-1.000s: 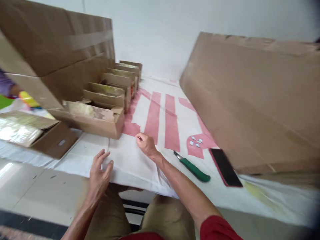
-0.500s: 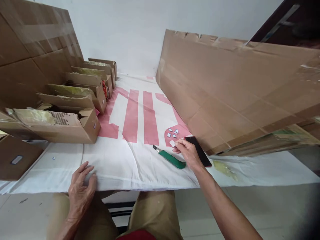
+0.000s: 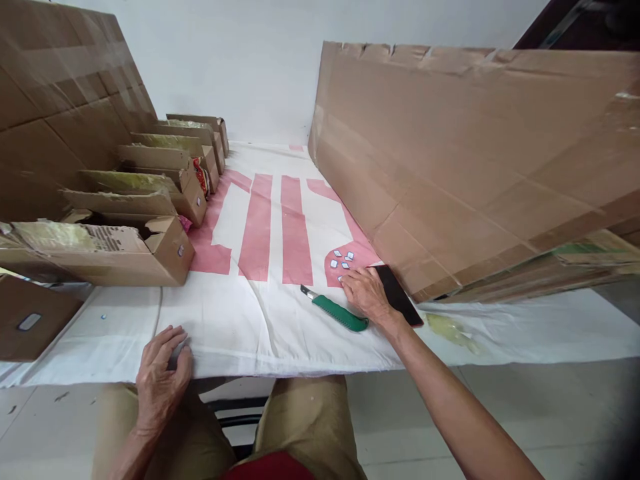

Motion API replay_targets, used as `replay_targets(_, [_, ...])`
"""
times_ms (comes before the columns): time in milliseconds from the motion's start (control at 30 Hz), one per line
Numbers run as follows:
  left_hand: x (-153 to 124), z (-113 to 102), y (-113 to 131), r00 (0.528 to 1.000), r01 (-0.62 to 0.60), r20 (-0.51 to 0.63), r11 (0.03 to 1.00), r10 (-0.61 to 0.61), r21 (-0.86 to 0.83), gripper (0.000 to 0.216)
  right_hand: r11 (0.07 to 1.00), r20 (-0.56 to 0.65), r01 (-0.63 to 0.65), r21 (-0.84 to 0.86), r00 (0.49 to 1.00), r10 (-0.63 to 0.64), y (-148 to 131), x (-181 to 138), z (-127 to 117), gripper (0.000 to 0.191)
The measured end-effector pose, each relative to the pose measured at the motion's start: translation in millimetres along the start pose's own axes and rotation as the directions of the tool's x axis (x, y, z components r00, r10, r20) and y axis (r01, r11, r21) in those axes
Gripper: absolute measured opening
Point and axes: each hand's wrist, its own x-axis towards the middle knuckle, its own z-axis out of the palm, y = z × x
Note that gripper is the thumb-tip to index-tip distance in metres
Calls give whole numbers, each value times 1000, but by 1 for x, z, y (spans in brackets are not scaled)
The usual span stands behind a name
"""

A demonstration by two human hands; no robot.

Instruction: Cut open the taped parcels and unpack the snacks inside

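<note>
My right hand [image 3: 369,295] is palm down at the right of the table, fingers bent together over a small white label [image 3: 341,278] that partly shows at the fingertips. Just beyond, several small white labels with dark borders [image 3: 334,264] lie on a rounded pink patch [image 3: 330,275]. A green utility knife [image 3: 341,313] with its blade out rests left of that hand. Partly behind the hand is a flat black phone-like slab [image 3: 403,300]. My left hand [image 3: 164,373] rests on the table's front edge, holding nothing, with its fingers loosely apart.
Open cardboard boxes [image 3: 175,250] stand in a row along the left. A tall cardboard panel [image 3: 450,160] closes off the right side. White cloth with pink stripes [image 3: 255,227] covers the table [image 3: 225,333]. Yellowish tape [image 3: 453,330] sticks near the right front.
My right hand, which was pinching a white piece above the pink patch, has come down palm first, fingertips on a label there. My left hand stays put. The view has shifted slightly.
</note>
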Motion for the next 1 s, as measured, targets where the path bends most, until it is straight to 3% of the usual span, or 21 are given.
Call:
replay_targets(300, [0, -1, -3, 999, -43, -18, 999, 42, -20, 14, 1000, -56, 5, -24, 998, -6, 12, -12, -3, 26])
replay_targets(400, [0, 2, -5, 1000, -13, -14, 998, 12, -65, 15, 1000, -81, -20, -3, 996, 20, 5, -19, -12, 27])
replay_targets(500, [-1, 0, 0, 1000, 24, -6, 995, -25, -94, 17, 998, -55, 41, 45, 998, -39, -13, -28, -15, 24])
replay_targets(667, [4, -28, 13, 999, -27, -34, 996, 24, -81, 21, 990, -67, 119, 71, 991, -114, -27, -40, 16, 35])
replay_targets(767, [22, -64, -5, 990, -3, -139, 1000, 6, 24, 25, 986, -145, 135, 98, 982, -120, -12, -25, 47, 33])
replay_targets(867, [40, -115, -37, 929, 176, -350, 975, -120, 134, 26, 981, -206, 164, 105, 969, -139, -5, 2, 64, 27])
replay_targets(933, [49, -148, -59, 835, 345, -492, 931, -248, 116, 34, 981, -240, 178, 75, 958, -156, -17, 17, 62, 28])
replay_targets(1000, [55, -172, -80, 715, 507, -557, 862, -423, -5, 45, 977, -282, 202, 74, 944, -174, -44, 28, 54, 31])
